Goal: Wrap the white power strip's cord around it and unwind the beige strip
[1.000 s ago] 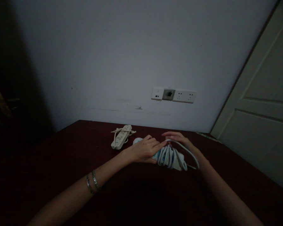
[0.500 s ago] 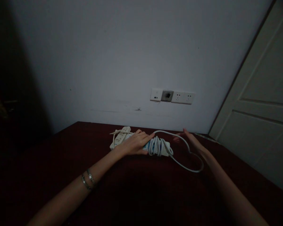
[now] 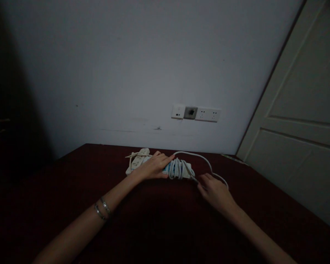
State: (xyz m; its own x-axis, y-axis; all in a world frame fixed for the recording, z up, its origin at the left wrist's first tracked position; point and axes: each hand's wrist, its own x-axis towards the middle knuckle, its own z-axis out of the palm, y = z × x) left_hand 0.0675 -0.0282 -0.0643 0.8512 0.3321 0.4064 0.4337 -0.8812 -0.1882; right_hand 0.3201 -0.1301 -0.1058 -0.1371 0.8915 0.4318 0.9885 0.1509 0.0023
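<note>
A white and blue power strip (image 3: 187,171) lies on the dark red tabletop. Its grey-white cord (image 3: 177,168) is wound several times around the strip's right part. My left hand (image 3: 154,167) grips the strip's middle from above, fingers over the far side and thumb at the near edge. Just off the right end, my right hand (image 3: 216,191) has its fingers closed on the cord, which also loops loosely behind that hand. Left of my left hand is a second, cream power strip (image 3: 139,159) with a thin cord around it, partly covered by that hand.
Behind the tabletop (image 3: 159,220) rises a pale wall (image 3: 126,73) with a row of wall sockets (image 3: 207,114). A white panelled door (image 3: 299,154) stands at the right. The left side is very dark.
My right hand has come nearer to me and closed on the cord beside the strip's right end. My left hand keeps its place on the strip. The view has shifted slightly.
</note>
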